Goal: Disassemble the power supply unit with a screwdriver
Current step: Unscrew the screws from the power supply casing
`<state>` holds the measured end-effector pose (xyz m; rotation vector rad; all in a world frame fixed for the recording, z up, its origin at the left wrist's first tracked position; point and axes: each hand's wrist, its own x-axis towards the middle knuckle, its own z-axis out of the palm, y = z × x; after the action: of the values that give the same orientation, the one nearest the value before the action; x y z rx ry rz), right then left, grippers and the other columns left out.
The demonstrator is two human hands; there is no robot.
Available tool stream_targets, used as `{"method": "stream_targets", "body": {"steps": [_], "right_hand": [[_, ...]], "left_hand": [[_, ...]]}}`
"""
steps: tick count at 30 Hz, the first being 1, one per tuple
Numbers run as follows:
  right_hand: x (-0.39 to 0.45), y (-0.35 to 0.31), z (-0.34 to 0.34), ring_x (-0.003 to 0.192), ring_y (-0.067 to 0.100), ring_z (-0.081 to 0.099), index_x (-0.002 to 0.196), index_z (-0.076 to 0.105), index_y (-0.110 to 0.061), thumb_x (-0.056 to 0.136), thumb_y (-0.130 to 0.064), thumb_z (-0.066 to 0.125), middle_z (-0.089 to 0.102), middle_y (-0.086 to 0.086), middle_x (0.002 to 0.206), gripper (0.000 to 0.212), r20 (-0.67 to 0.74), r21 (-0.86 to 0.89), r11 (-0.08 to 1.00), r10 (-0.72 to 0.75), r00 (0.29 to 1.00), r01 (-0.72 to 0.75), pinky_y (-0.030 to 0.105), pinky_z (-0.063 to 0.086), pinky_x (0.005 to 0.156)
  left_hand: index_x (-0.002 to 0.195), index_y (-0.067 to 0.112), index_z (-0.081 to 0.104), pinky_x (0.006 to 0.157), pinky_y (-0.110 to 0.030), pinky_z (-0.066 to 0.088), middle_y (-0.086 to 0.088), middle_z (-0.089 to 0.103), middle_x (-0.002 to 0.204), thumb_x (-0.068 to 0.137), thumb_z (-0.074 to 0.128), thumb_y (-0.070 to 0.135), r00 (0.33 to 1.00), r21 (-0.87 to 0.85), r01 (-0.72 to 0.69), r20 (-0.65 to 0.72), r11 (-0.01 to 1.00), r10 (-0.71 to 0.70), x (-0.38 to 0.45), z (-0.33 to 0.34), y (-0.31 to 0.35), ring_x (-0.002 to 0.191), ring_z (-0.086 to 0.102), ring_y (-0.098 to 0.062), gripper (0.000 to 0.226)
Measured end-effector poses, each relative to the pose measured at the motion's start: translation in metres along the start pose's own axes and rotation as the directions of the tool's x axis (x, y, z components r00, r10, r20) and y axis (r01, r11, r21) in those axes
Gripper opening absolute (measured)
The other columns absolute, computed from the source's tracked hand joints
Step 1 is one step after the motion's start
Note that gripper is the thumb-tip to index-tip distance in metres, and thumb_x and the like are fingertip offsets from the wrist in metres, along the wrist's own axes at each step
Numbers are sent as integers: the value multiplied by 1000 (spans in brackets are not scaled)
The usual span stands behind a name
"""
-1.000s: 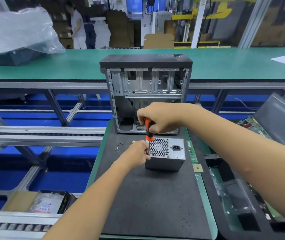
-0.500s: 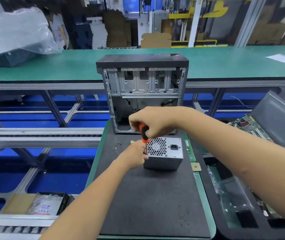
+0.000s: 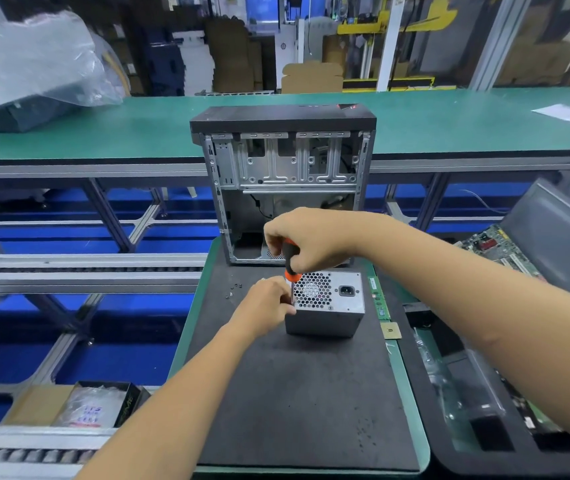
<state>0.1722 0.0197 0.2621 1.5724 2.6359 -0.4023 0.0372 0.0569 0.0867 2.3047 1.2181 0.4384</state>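
Note:
A grey metal power supply unit [image 3: 328, 308] stands on the black mat [image 3: 297, 393], its honeycomb fan grille and power socket facing up. My right hand [image 3: 306, 242] grips the orange-and-black handle of a screwdriver [image 3: 290, 261] held upright over the unit's top left corner. My left hand [image 3: 269, 301] holds the unit's left side, fingers curled around the screwdriver shaft near the tip. The tip itself is hidden by my fingers.
An open computer case [image 3: 283, 181] stands just behind the unit. Several small screws [image 3: 235, 289] lie on the mat to the left. A RAM stick [image 3: 379, 299] and a CPU chip [image 3: 391, 330] lie to the right, beside a black tray [image 3: 477, 403]. A circuit board [image 3: 495, 247] sits far right.
My right hand has shifted its grip on the screwdriver handle while turning it. The left hand and the unit stay in place.

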Motion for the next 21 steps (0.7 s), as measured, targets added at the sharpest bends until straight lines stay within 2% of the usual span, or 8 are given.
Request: {"method": "stream_targets", "body": {"steps": [3,5,8,11,14,16,19,21], "right_hand": [[2,-2,3,69,23,47,104,54,-14,97,-49,44,52,6,84,37,-84,-258,948,172,981,-188,35,35,56],[4,-2,5,67,24,47,102,54,-12,103,-39,36,55,10,87,33,-95,-280,941,170,981,-190,35,31,54],[1,0,3,71,19,49,98,49,-16,91,-23,53,52,-3,80,10,-46,-131,990,39,998,-45,32,34,56],[-5,0,-1,69,9,49,96,52,-18,75,-6,62,54,-9,76,26,7,11,1000,-28,1000,28,27,37,55],[2,0,4,71,18,52,91,48,-17,85,-36,62,54,-3,79,24,-71,-118,991,61,996,-69,32,40,55],[6,2,5,70,21,53,89,49,-14,96,-49,45,55,3,81,36,-117,-179,968,156,981,-175,32,33,51],[4,4,2,69,14,51,96,49,-16,91,-22,57,56,-4,80,11,-53,-29,999,28,998,-30,27,33,53],[-1,3,0,69,8,51,98,52,-17,78,-10,65,54,-11,75,24,-3,22,999,-31,1000,31,24,36,55]], "left_hand": [[76,9,66,86,-33,46,0,64,86,76,74,10,1000,5,2,-4,1000,-2,1,0,2,85,59,-22,8],[74,10,65,80,-33,48,1,63,84,76,74,9,1000,3,-1,8,1000,1,1,-2,4,81,59,-20,9],[73,7,62,76,-36,49,1,61,81,75,72,7,1000,-3,-12,11,1000,12,1,-2,3,78,59,-19,10],[75,8,63,90,-37,46,0,61,84,77,70,8,1000,-5,-25,1,1000,25,-2,0,2,80,58,-21,8],[77,9,66,101,-39,39,1,60,86,79,71,10,1000,-5,-25,-19,1000,24,-2,2,1,82,58,-21,6],[78,9,67,103,-40,39,1,60,87,80,71,12,1000,-7,-18,-22,1000,18,-2,1,1,83,58,-20,6],[78,9,68,103,-42,39,1,62,87,80,71,12,1000,-10,-23,-16,1000,23,-3,1,1,83,59,-20,5],[76,11,67,103,-43,39,2,63,86,79,71,11,999,-20,-26,-20,999,26,-3,0,1,82,60,-19,5]]}}
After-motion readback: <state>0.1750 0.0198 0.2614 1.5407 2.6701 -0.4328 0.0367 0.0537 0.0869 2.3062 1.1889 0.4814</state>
